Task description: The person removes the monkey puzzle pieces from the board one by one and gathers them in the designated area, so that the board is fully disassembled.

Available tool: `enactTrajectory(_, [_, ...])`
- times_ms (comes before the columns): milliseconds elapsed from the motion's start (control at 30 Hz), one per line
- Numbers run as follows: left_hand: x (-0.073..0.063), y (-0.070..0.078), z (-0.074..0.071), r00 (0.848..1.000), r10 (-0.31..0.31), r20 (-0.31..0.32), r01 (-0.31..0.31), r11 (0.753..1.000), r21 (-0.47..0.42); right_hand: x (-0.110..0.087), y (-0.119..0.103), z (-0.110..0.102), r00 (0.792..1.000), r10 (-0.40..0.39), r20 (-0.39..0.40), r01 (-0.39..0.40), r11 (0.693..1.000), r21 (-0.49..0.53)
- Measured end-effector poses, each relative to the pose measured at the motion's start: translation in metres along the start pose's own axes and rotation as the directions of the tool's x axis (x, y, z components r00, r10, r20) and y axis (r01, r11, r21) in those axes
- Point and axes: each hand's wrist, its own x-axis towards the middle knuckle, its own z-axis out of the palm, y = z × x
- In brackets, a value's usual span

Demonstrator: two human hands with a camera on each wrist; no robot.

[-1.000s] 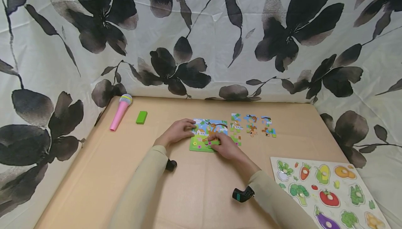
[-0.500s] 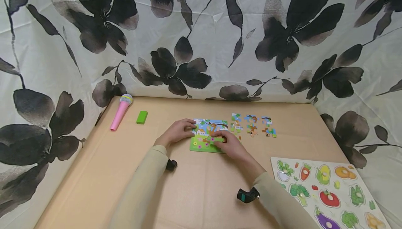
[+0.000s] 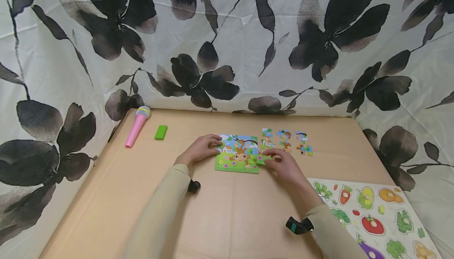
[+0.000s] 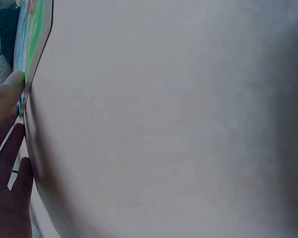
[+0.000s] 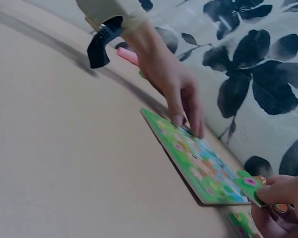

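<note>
My right hand [image 3: 285, 166] pinches a green puzzle piece [image 3: 264, 159] with a pink flower between thumb and fingers. The piece is just off the right edge of the puzzle board [image 3: 227, 164]. In the right wrist view this piece [image 5: 249, 186] is tilted and lifted above the table. The board has a picture of a monkey hanging upside down over grass. At its left edge, my left hand [image 3: 202, 148] rests with thumb and fingertips touching it. In the left wrist view the thumb [image 4: 12, 82] lies on the board's edge, with the other fingers stretched out beside it.
Several loose puzzle pieces [image 3: 284, 134] lie in rows right of the board; another green piece [image 5: 244, 225] lies below my right hand. A vegetable board [image 3: 386, 200] lies at the right front. A pink toy microphone [image 3: 135, 131] and a green block [image 3: 161, 132] lie back left.
My right hand has moved right, carrying the green piece from over the board to beyond its right edge, and the monkey's face is uncovered. My left hand has stayed at the board's edge.
</note>
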Motion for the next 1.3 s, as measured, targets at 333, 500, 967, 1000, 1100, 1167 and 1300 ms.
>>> enactTrajectory(333, [-0.001, -0.002, 0.0, 1.0, 0.006, -0.003, -0.006, 1.0, 0.012, -0.014, 0.018, -0.038, 0.998, 0.023, -0.063, -0.028, 0.996, -0.085])
enactTrajectory(500, [-0.001, -0.001, 0.0, 1.0, -0.004, 0.004, 0.004, 1.0, 0.003, -0.018, 0.024, -0.052, 0.996, 0.078, -0.037, -0.082, 0.992, -0.099])
enactTrajectory(967, [0.0, -0.001, -0.001, 1.0, 0.014, 0.004, -0.014, 1.0, 0.014, -0.015, 0.036, -0.058, 0.997, 0.058, -0.058, -0.068, 0.982, -0.178])
enactTrajectory(1000, [0.0, -0.001, -0.001, 1.0, 0.018, 0.003, -0.018, 1.0, 0.016, -0.014, 0.037, -0.058, 0.997, 0.052, -0.059, -0.063, 0.98, -0.188])
enactTrajectory(1100, [0.0, 0.0, -0.002, 1.0, 0.015, 0.006, -0.015, 1.0, 0.015, -0.012, 0.039, -0.057, 0.997, 0.048, -0.065, -0.06, 0.977, -0.203])
enactTrajectory(1167, [0.0, 0.001, -0.002, 1.0, 0.009, 0.009, -0.009, 1.0, 0.014, -0.011, 0.039, -0.057, 0.996, 0.052, -0.066, -0.065, 0.976, -0.208])
enactTrajectory(1300, [-0.001, 0.001, -0.002, 1.0, 0.012, 0.008, -0.013, 1.0, 0.021, -0.009, 0.039, -0.055, 0.996, 0.047, -0.076, -0.063, 0.97, -0.233])
